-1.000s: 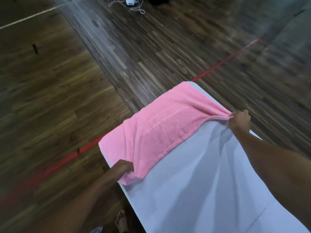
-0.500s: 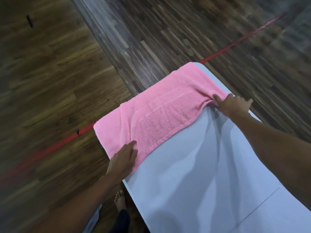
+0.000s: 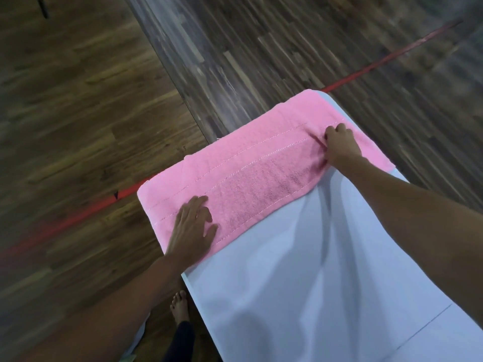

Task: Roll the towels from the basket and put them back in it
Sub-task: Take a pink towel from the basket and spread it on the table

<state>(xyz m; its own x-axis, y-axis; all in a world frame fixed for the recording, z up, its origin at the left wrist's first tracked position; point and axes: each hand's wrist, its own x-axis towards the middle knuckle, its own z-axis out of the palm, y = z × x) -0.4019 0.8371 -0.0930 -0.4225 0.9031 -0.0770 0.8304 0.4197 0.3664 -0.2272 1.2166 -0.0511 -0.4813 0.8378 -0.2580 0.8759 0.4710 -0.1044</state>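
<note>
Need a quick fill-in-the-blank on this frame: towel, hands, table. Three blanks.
1. The towel on the white table is ____ in colour.
2. The left hand lies ____ on the towel, fingers spread.
3. A ____ line crosses the wooden floor beyond the right hand.

Missing words: pink; flat; red
</note>
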